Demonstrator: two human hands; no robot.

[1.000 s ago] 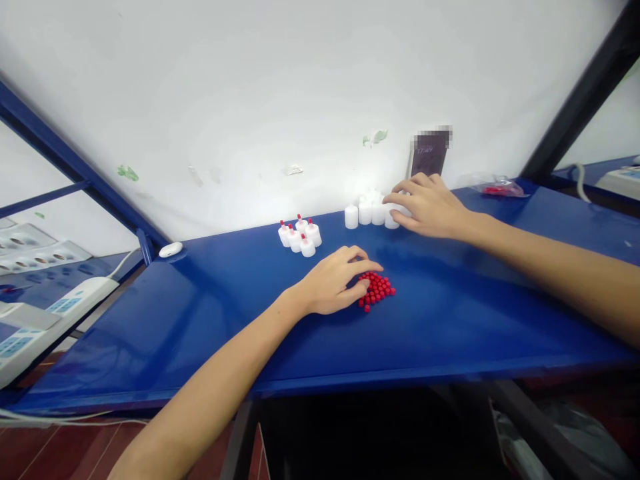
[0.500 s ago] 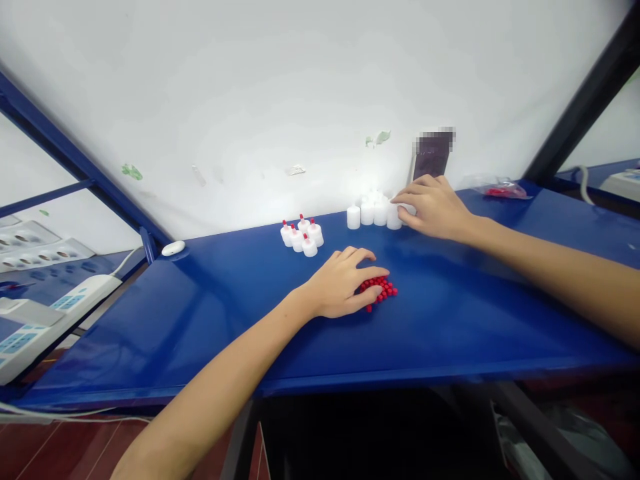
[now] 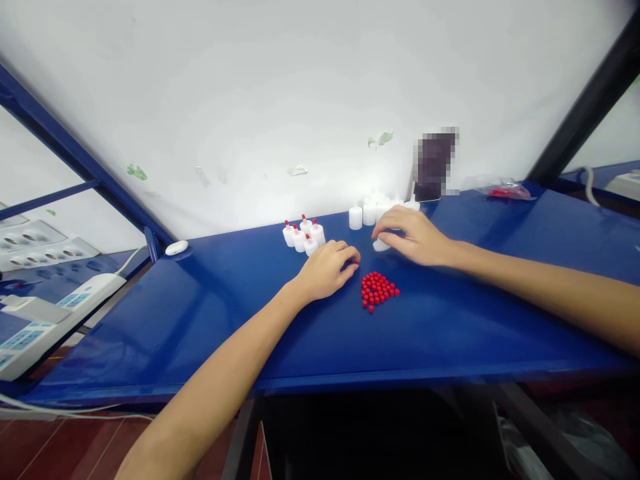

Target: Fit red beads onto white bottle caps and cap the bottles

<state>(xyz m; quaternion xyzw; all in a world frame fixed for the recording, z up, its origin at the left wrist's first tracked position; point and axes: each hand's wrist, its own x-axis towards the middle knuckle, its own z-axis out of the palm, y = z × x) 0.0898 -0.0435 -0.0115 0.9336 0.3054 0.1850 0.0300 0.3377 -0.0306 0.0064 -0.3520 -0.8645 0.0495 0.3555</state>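
Note:
On the blue table (image 3: 210,320) lies a small heap of red beads (image 3: 378,291). My left hand (image 3: 327,269) hovers just left of and behind the heap, fingers pinched together on something too small to make out. My right hand (image 3: 413,235) is curled round a white cylinder (image 3: 381,245) a little behind the beads. Farther back stand several plain white cylinders (image 3: 369,212) by the wall. To their left is a cluster of white cylinders with red tips (image 3: 303,235).
A dark phone (image 3: 433,167) leans on the white wall behind the cylinders. A clear bag with red bits (image 3: 495,187) lies at the back right. A white oval object (image 3: 177,247) sits at the table's back left corner. Power strips (image 3: 45,320) lie on the left bench.
My right hand has come forward from the back row of white cylinders with one in its fingers. My left hand has lifted off the red beads and moved back left, pinched.

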